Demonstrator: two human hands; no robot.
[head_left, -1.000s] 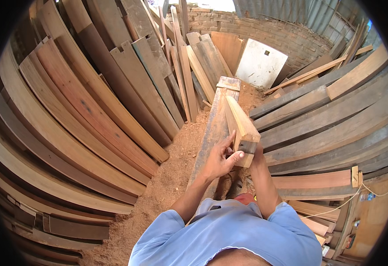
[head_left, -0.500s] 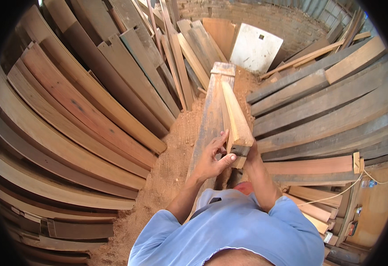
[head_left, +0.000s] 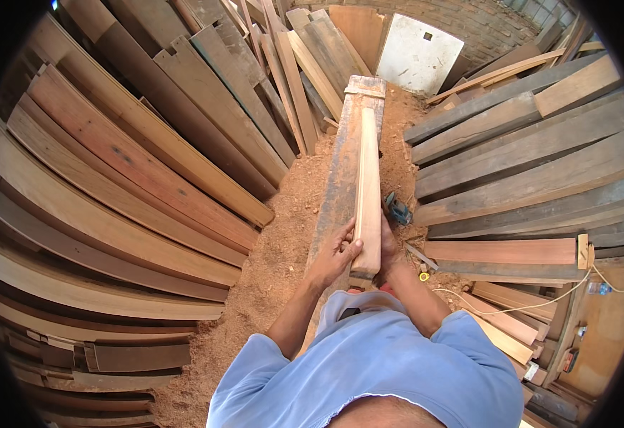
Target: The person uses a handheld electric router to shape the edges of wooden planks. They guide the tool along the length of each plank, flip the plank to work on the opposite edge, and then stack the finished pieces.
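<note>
A pale, squared length of timber (head_left: 370,178) with a groove along its left side lies along a worn bench plank (head_left: 340,164), its near end close to my body. My left hand (head_left: 335,255) holds the left side near that end, thumb at the upper edge. On the opposite side, my right hand (head_left: 390,246) is closed against the timber; its fingertips are hidden behind the wood. To the right of the timber rests a green power tool (head_left: 397,208), partly in shadow, apart from my hands.
Many boards (head_left: 133,171) lean along the left side, and dark thick planks (head_left: 511,157) are stacked to the right. Sawdust (head_left: 276,242) covers the floor. A yellow tape measure (head_left: 424,277) lies by a pale cord (head_left: 497,310). A white panel (head_left: 419,53) stands at the back.
The timber's near end has come down and toward me, and the piece has turned, showing its grooved side. Both hands moved with it. The power tool and tape measure have come into sight.
</note>
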